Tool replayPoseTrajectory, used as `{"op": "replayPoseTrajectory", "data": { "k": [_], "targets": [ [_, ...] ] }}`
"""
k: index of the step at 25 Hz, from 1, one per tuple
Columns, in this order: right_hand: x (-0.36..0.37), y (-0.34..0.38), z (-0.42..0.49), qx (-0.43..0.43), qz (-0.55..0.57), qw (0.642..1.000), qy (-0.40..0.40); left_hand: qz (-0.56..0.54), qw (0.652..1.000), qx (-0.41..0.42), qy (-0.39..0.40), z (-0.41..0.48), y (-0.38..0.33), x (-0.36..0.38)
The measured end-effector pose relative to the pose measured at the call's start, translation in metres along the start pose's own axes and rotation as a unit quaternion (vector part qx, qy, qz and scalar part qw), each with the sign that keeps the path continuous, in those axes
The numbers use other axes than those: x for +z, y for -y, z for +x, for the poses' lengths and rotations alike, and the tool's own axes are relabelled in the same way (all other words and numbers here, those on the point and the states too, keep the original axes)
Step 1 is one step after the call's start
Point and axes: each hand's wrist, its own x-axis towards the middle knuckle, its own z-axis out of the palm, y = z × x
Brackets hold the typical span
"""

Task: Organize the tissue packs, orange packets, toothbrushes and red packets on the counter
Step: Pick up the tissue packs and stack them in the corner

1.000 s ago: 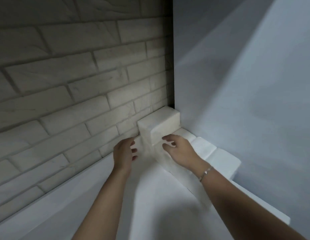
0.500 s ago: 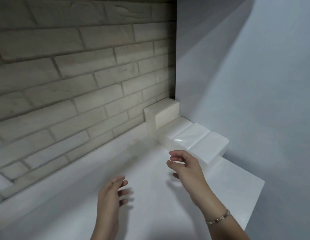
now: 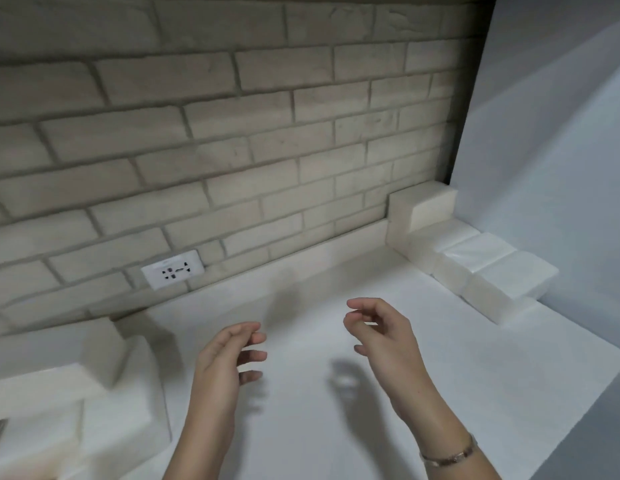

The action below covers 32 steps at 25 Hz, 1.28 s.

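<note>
Over the middle of the table (image 3: 440, 358), your two hands hang clear of the surface, palms turned toward each other, with a gap between them.

Left hand (image 3: 225, 362): fingers loosely bent and a little spread. It holds nothing and touches nothing.

Right hand (image 3: 381, 337): thumb and forefinger curve toward each other with a gap between them, and the other fingers are slack. Nothing is in it and it is not in contact with anything. Thin metal bracelet (image 3: 450, 455) on that wrist.

Tissue packs (image 3: 488, 268): far right corner of the table, where the brick wall (image 3: 232, 133) meets the plain white side wall (image 3: 561, 150). The white packs sit in a row along the right edge, touching end to end and tight to the side wall. One more pack (image 3: 423, 209) sits on top at the corner end, against the brick. A lower pack sticks out at the near end of the row. Both hands are well apart from this row.

Second heap of white packs (image 3: 114, 403): near left corner of the table, left of your left hand and not touching it. It is too blurred to count, and one block stands higher than the rest.

White socket plate (image 3: 173, 270) sits low on the brick wall, above the far edge of the table.
</note>
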Motion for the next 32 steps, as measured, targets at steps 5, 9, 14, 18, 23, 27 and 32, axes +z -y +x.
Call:
{"op": "replayPoseTrajectory", "data": {
  "k": [5,9,14,18,23,27,32],
  "targets": [
    [0.088,-0.004,-0.027,-0.045,-0.017,0.998,0.047,-0.019,0.998,-0.004,-0.055,-0.025,-0.017,-0.093],
    [0.154,-0.009,-0.044,-0.075,-0.038,0.994,0.071,-0.019,0.993,0.015,-0.114,-0.049,-0.028,-0.159],
    [0.223,-0.015,-0.075,-0.073,-0.056,0.982,0.165,-0.038,0.977,0.019,-0.210,-0.079,-0.026,-0.233],
    [0.258,-0.021,-0.102,-0.059,-0.063,0.971,0.224,-0.050,0.964,0.009,-0.262,-0.103,-0.023,-0.267],
    [0.304,-0.036,-0.158,-0.044,-0.097,0.935,0.339,-0.028,0.938,0.009,-0.346,-0.138,-0.012,-0.305],
    [0.337,-0.060,-0.223,-0.027,-0.150,0.875,0.460,0.097,0.868,0.033,-0.486,-0.163,0.010,-0.339],
    [0.355,-0.105,-0.265,0.001,-0.266,0.784,0.560,0.133,0.802,-0.122,-0.569,-0.180,0.067,-0.366]
  ]
}}
